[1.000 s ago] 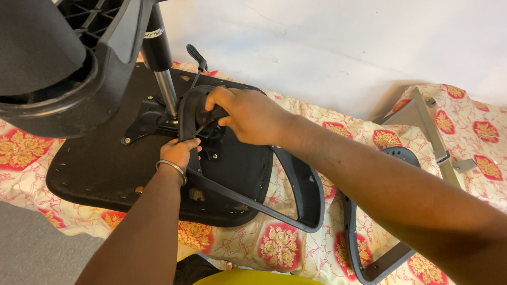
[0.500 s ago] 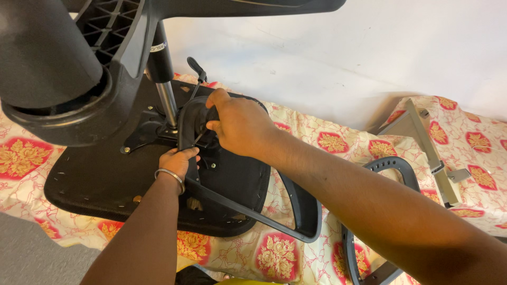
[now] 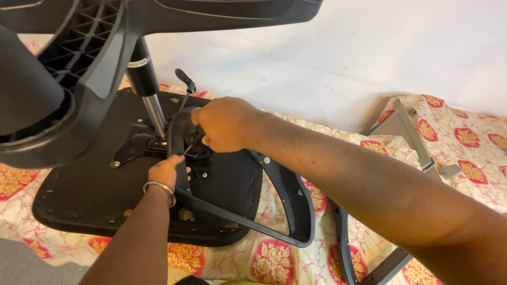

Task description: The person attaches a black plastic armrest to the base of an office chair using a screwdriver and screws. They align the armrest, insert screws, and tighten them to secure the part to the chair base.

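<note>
Far left and top: large black plastic star-shaped chair base (image 3: 79,68) looming close to the camera, shiny chrome gas-lift column (image 3: 154,113) dropping from it into the metal mechanism plate. Below: upturned black padded office-chair seat (image 3: 79,195) lying underside up on a cream bedsheet with red and yellow floral print (image 3: 274,258). Left hand (image 3: 168,171), silver bangle at the wrist, curled around a slim metal tool (image 3: 189,149), just beside the column foot. Immediately right and above: right hand (image 3: 224,124) clenched over the top of the black plastic loop armrest (image 3: 296,211), its bracket pressed to the seat underside between both hands. Further right: second dark armrest frame (image 3: 343,248) flat on the sheet, then a grey metal bracket (image 3: 417,137).
</note>
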